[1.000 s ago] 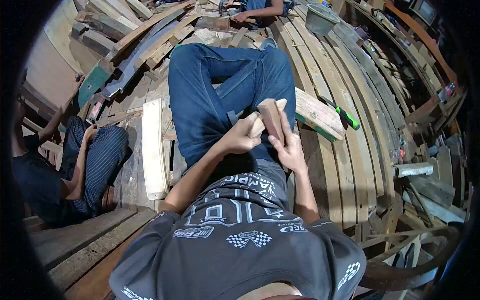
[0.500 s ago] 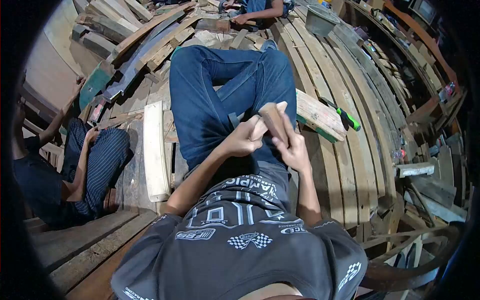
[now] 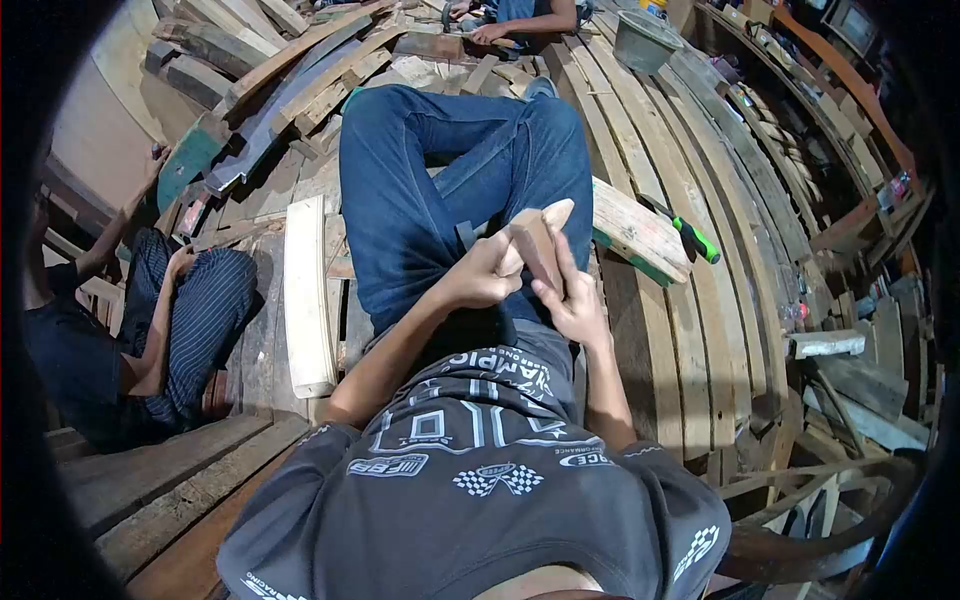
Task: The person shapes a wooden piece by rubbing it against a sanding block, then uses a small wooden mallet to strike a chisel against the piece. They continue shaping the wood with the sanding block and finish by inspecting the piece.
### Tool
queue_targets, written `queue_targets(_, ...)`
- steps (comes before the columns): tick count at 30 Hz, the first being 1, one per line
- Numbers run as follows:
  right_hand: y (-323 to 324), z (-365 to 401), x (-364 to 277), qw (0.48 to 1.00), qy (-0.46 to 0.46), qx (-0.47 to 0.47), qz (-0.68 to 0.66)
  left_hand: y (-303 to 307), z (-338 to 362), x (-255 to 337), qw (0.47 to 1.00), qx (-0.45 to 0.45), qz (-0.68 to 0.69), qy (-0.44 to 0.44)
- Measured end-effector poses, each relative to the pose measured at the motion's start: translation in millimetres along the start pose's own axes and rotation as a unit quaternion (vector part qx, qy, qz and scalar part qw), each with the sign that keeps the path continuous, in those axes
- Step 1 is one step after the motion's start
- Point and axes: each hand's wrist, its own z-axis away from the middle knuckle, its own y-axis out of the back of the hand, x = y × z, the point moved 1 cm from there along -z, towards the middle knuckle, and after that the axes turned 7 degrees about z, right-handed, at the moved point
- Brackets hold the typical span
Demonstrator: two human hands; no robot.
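Observation:
I sit on curved wooden planks with my blue-jeaned legs crossed in front of me. My left hand (image 3: 483, 272) grips a light wooden piece (image 3: 556, 213) over my lap. My right hand (image 3: 570, 305) presses a brown sanding block (image 3: 537, 250) against that piece, with its fingers wrapped along the block's right side. Both hands touch each other around the two things. The lower part of the light piece is hidden inside my left fist.
A pale plank (image 3: 306, 295) lies left of my leg, a thick board (image 3: 638, 228) and a green-handled tool (image 3: 692, 237) to the right. A seated person (image 3: 150, 320) is at left, another person's hand (image 3: 488, 33) at top. A grey bucket (image 3: 642, 38) stands behind.
My right hand slid the sanding block up along the wooden piece and back down a little. My left hand stayed in place holding the piece.

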Motion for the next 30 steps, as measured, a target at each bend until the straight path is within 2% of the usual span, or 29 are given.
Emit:
queue_targets(1, -1.2, 1.2, 1.5, 0.999, 0.022, -0.027, 0.017, -1.1, 1.0, -1.3, 1.000, 0.012, 0.016, -0.008)
queue_targets(3, 8.2, -1.2, 3.2, 0.998, -0.021, -0.057, 0.019, 0.6, 0.5, 0.2, 1.000, -0.021, -0.010, 0.002)
queue_targets(4, 10.5, -2.1, 8.5, 0.998, -0.045, -0.023, 0.035, 1.1, 0.2, 2.7, 0.999, -0.023, -0.024, 0.020)
queue_targets(5, 11.0, -6.5, 8.6, 0.997, -0.004, 0.064, 0.047, 0.8, -0.7, 6.1, 0.998, -0.024, -0.036, 0.038)
queue_targets(7, 8.6, -8.3, 2.3, 0.994, -0.040, 0.097, -0.019, -1.4, -3.1, 13.2, 0.995, -0.025, -0.059, 0.071)
queue_targets(9, 5.1, -2.7, -4.8, 0.999, -0.024, 0.033, -0.001, -3.1, -2.6, 1.4, 0.999, -0.002, -0.038, -0.017)
queue_targets(10, -0.5, 3.6, 7.4, 0.999, 0.015, -0.005, 0.031, -2.7, -2.2, -3.1, 0.998, 0.001, -0.026, -0.055)
queue_targets(11, -3.3, 6.4, 11.4, 0.999, -0.001, -0.041, -0.008, -1.5, -0.9, -7.1, 0.996, 0.003, -0.014, -0.092)
queue_targets(12, 1.3, 4.4, 10.5, 0.999, -0.012, -0.049, 0.017, -1.0, 1.0, -1.9, 0.999, -0.001, -0.019, -0.038)
queue_targets(13, 6.9, 1.1, 10.3, 0.997, -0.022, -0.058, 0.042, -0.6, -0.3, -1.4, 0.999, 0.000, -0.022, -0.031)
queue_targets(14, 9.4, -0.2, 13.2, 0.998, -0.023, -0.023, 0.049, -2.1, -1.6, -1.7, 0.999, 0.002, -0.023, -0.023)
queue_targets(15, 13.2, -3.7, 5.3, 0.997, -0.073, -0.004, -0.034, -3.4, -2.7, -2.4, 1.000, 0.004, -0.023, -0.016)
queue_targets(16, 11.1, -4.0, 4.8, 0.998, -0.061, 0.021, -0.014, -1.9, -5.2, -4.6, 0.998, -0.024, -0.045, 0.035)
queue_targets(17, 8.8, -3.6, 5.0, 0.998, -0.049, 0.044, 0.005, -3.1, -4.1, -4.3, 1.000, -0.010, -0.015, 0.019)
queue_targets(18, 6.2, -1.7, 4.7, 0.999, -0.038, 0.017, 0.010, -4.3, -2.0, -2.6, 1.000, 0.005, 0.014, 0.003)
queue_targets(20, 2.1, 0.6, 5.2, 0.999, 0.003, -0.034, 0.023, 3.0, -3.2, 3.1, 0.996, -0.048, -0.038, 0.066)
queue_targets(21, 1.6, -0.6, 6.1, 0.999, 0.000, -0.044, -0.003, 4.0, -2.9, 3.6, 0.997, -0.043, -0.023, 0.052)
queue_targets(23, 8.9, -4.0, 5.7, 0.998, -0.005, -0.052, 0.028, 1.4, -1.7, 1.5, 0.999, -0.033, 0.009, 0.022)
queue_targets(24, 13.0, -7.2, 1.0, 0.999, -0.014, -0.036, 0.019, -2.7, -1.6, 2.9, 0.999, 0.004, 0.033, -0.005)
queue_targets(25, 10.4, -7.4, 9.0, 0.998, 0.004, 0.015, 0.061, -2.4, -2.3, 4.3, 1.000, -0.003, 0.005, 0.016)
queue_targets(27, 15.4, -9.4, 3.4, 0.998, -0.058, 0.028, -0.028, -1.6, -4.8, 9.9, 0.997, -0.016, -0.049, 0.058)
queue_targets(29, 8.4, -9.2, 0.0, 0.997, -0.002, 0.066, 0.027, -3.2, -4.1, 4.4, 0.999, 0.006, -0.034, 0.029)
queue_targets(30, 8.3, -7.4, -1.7, 0.999, 0.003, 0.030, 0.036, -4.2, -1.9, 4.9, 1.000, 0.023, -0.011, 0.016)
